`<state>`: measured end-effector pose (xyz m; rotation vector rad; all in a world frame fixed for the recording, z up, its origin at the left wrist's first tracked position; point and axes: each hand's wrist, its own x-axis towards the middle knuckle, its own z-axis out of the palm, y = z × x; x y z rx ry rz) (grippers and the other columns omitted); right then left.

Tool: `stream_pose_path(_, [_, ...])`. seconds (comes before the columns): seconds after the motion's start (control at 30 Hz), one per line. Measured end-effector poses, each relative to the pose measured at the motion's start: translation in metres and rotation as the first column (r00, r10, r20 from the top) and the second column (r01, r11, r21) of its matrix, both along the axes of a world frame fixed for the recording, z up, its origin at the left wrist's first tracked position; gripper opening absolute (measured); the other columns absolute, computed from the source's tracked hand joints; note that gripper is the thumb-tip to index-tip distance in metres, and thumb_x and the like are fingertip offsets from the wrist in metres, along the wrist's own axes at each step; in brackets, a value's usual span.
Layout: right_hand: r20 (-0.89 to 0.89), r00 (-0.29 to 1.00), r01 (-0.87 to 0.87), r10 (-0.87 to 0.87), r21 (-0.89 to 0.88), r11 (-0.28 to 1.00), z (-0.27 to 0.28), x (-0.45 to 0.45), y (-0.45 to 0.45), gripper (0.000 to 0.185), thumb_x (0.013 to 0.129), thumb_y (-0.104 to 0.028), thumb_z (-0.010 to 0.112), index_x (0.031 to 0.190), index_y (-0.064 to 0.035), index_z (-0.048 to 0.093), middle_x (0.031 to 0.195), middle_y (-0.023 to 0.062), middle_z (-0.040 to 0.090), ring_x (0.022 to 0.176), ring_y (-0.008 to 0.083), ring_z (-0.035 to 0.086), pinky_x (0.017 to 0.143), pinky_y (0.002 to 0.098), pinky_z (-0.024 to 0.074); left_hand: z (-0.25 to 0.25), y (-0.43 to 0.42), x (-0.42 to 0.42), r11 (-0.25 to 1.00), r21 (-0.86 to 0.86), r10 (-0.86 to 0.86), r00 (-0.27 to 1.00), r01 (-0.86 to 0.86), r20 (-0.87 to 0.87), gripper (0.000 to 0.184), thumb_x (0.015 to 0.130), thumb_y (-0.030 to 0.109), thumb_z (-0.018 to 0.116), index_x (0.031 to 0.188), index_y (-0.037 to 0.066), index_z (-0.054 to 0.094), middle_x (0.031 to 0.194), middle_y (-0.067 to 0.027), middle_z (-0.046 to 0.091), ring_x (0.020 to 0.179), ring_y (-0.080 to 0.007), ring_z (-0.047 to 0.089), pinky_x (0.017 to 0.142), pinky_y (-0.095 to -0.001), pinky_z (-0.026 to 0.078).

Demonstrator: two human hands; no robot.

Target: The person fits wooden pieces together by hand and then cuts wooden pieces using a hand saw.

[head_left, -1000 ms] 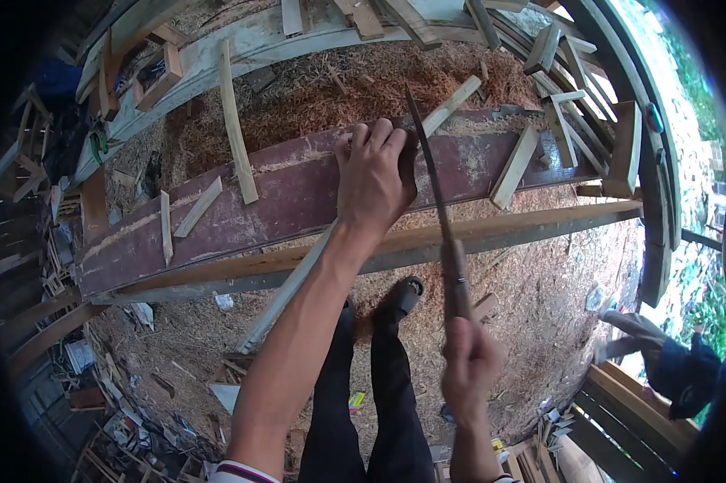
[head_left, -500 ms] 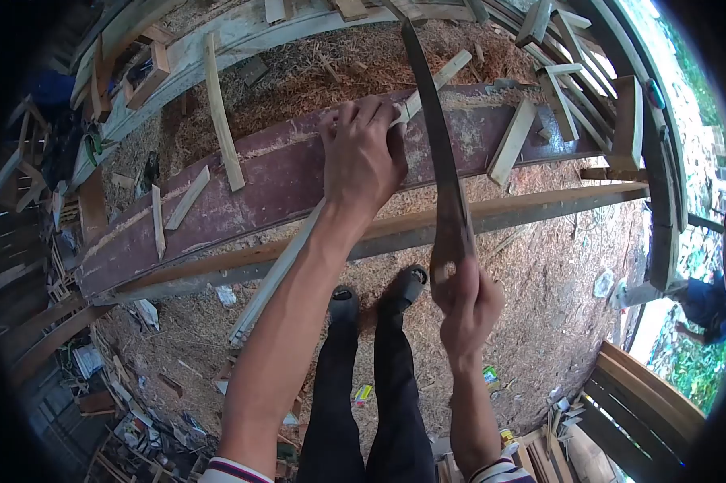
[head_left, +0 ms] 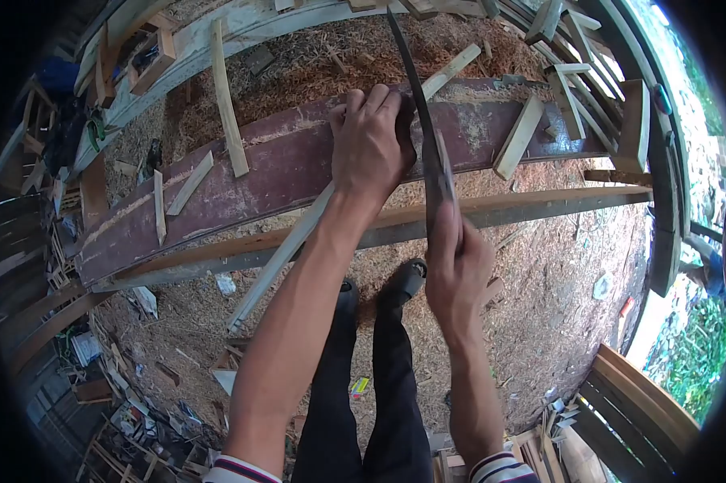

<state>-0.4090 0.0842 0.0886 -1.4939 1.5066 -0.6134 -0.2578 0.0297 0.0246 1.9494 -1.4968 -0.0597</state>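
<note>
My left hand [head_left: 371, 145] grips a long narrow wood strip [head_left: 278, 262] over the dark red plank [head_left: 290, 173]. The strip runs under my forearm, and a pale piece [head_left: 453, 72] shows beyond my hand, angled to the upper right. My right hand [head_left: 458, 262] is closed round the handle of a handsaw [head_left: 424, 121]. The dark blade points away from me, just right of my left hand, against or close to the strip; the exact contact cannot be made out.
Loose wood pieces [head_left: 519, 137] and a longer stick [head_left: 229, 105] lie across the plank. A beam [head_left: 540, 206] runs along its near side. Shavings [head_left: 540, 266] cover the ground round my feet. Stacked boards [head_left: 637, 129] stand at the right.
My right hand and the saw have moved forward and left, nearer my left hand. My left hand keeps its grip. The person at the far right has moved mostly out of view.
</note>
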Motion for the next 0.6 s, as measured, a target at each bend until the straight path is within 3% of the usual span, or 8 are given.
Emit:
stream_pose_path(0.03, [-0.037, 0.999, -0.013, 0.013, 0.021, 1.000, 0.006, -0.007, 0.016, 0.041, 0.099, -0.026, 0.053, 0.073, 0.0046, 0.060, 0.050, 0.0088, 0.044, 0.048, 0.0108, 0.040, 0.045, 0.0353, 0.0327, 0.000, 0.001, -0.001, 1.000, 0.002, 0.002, 1.000, -0.002, -0.001, 0.015, 0.085, 0.014, 0.062, 0.094, 0.001, 0.061, 0.097, -0.0116, 0.057, 0.097, -0.0325, 0.053, 0.085, -0.0456, 0.039])
stream_pose_path(0.1, [-0.026, 1.000, 0.017, -0.015, 0.054, 0.998, 0.022, -0.025, 0.055, 0.053, 0.103, -0.038, 0.043, 0.070, 0.0022, 0.055, 0.054, 0.0007, 0.049, 0.051, 0.0086, 0.044, 0.046, 0.0277, 0.0304, 0.003, 0.000, -0.001, 0.997, 0.072, 0.025, 1.000, -0.025, 0.001, 0.012, 0.087, 0.014, 0.061, 0.093, 0.003, 0.061, 0.096, -0.0088, 0.057, 0.095, -0.0297, 0.053, 0.084, -0.0449, 0.038])
stream_pose_path(0.23, [-0.092, 0.995, 0.039, -0.026, 0.148, 0.988, 0.018, -0.100, 0.133, 0.053, 0.102, -0.037, 0.043, 0.065, -0.0001, 0.052, 0.055, 0.0013, 0.050, 0.050, 0.0090, 0.045, 0.046, 0.0281, 0.0308, 0.004, -0.003, -0.002, 0.998, 0.065, 0.016, 0.996, -0.010, -0.086, 0.010, 0.089, 0.015, 0.062, 0.093, 0.005, 0.060, 0.095, -0.0059, 0.056, 0.094, -0.0268, 0.052, 0.084, -0.0444, 0.037])
stream_pose_path(0.33, [-0.013, 0.993, 0.115, -0.115, 0.068, 0.991, 0.027, -0.113, 0.152, 0.053, 0.102, -0.035, 0.044, 0.063, 0.0001, 0.050, 0.054, 0.0014, 0.049, 0.049, 0.0085, 0.044, 0.046, 0.0281, 0.0294, 0.002, -0.003, 0.000, 0.999, 0.003, 0.036, 0.995, -0.036, -0.098, 0.008, 0.089, 0.016, 0.063, 0.092, 0.009, 0.062, 0.093, -0.0038, 0.057, 0.093, -0.0246, 0.052, 0.083, -0.0428, 0.037])
stream_pose_path(0.37, [-0.019, 0.993, 0.114, -0.113, 0.074, 0.991, 0.025, -0.117, 0.153, 0.053, 0.102, -0.035, 0.044, 0.063, 0.0001, 0.050, 0.054, 0.0014, 0.049, 0.049, 0.0085, 0.044, 0.046, 0.0281, 0.0294, -0.001, -0.002, 0.001, 0.999, 0.010, 0.038, 0.994, -0.037, -0.104, 0.008, 0.089, 0.016, 0.063, 0.092, 0.009, 0.062, 0.093, -0.0038, 0.057, 0.093, -0.0246, 0.052, 0.083, -0.0428, 0.037])
stream_pose_path(0.43, [-0.147, 0.988, 0.023, -0.048, -0.166, 0.986, 0.026, -0.100, 0.129, 0.052, 0.102, -0.033, 0.043, 0.063, 0.0006, 0.049, 0.051, 0.0008, 0.046, 0.046, 0.0079, 0.041, 0.045, 0.0288, 0.0270, -0.003, -0.003, 0.002, 0.999, 0.028, 0.023, 0.990, -0.019, -0.137, 0.007, 0.090, 0.017, 0.063, 0.090, 0.009, 0.063, 0.091, -0.0038, 0.057, 0.093, -0.0251, 0.052, 0.083, -0.0430, 0.038])
stream_pose_path(0.53, [0.005, 0.998, 0.064, -0.064, -0.131, 0.989, 0.010, -0.053, 0.072, 0.053, 0.102, -0.034, 0.044, 0.063, 0.0003, 0.049, 0.052, 0.0004, 0.043, 0.048, 0.0077, 0.039, 0.045, 0.0292, 0.0264, -0.002, 0.000, 0.001, 1.000, 0.001, 0.016, 0.996, -0.016, -0.084, 0.011, 0.088, 0.017, 0.064, 0.091, 0.006, 0.063, 0.091, -0.0062, 0.057, 0.093, -0.0270, 0.053, 0.084, -0.0438, 0.038])
stream_pose_path(0.6, [0.114, 0.993, 0.056, -0.040, -0.141, 0.988, -0.007, -0.028, 0.032, 0.045, 0.100, -0.030, 0.051, 0.070, 0.0023, 0.056, 0.050, 0.0033, 0.042, 0.047, 0.0080, 0.040, 0.045, 0.0300, 0.0306, -0.001, 0.002, 0.003, 1.000, 0.003, 0.006, 0.997, -0.006, -0.071, 0.012, 0.087, 0.016, 0.064, 0.093, 0.005, 0.064, 0.092, -0.0069, 0.058, 0.094, -0.0278, 0.053, 0.085, -0.0444, 0.039])
